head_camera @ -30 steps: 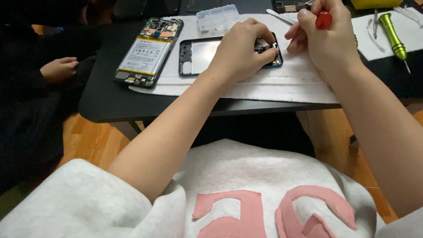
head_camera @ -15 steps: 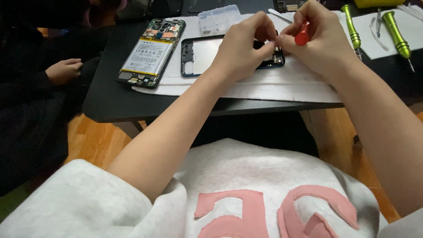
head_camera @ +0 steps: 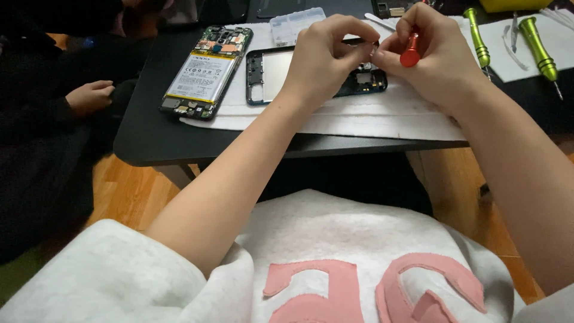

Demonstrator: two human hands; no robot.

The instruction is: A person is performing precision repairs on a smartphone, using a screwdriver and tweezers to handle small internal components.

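The screwdriver [head_camera: 410, 52] in the right hand [head_camera: 436, 60] is showing a red handle. Two other screwdrivers [head_camera: 537, 48] are shining green. The phone frame [head_camera: 263, 78] is looking dark teal, lying on white paper [head_camera: 371, 113] over the black table [head_camera: 149, 131]. The opened phone [head_camera: 206, 72] is showing a white battery and green boards. The sweater [head_camera: 335, 251] is grey with pink letters.

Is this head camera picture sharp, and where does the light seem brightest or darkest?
Head view: mostly sharp on the left hand and right hand; soft, even daylight, brightest on the white paper; a pale sheen on the phone frame; the left side falls into dark shadow; the edges bend slightly, wide-angle.
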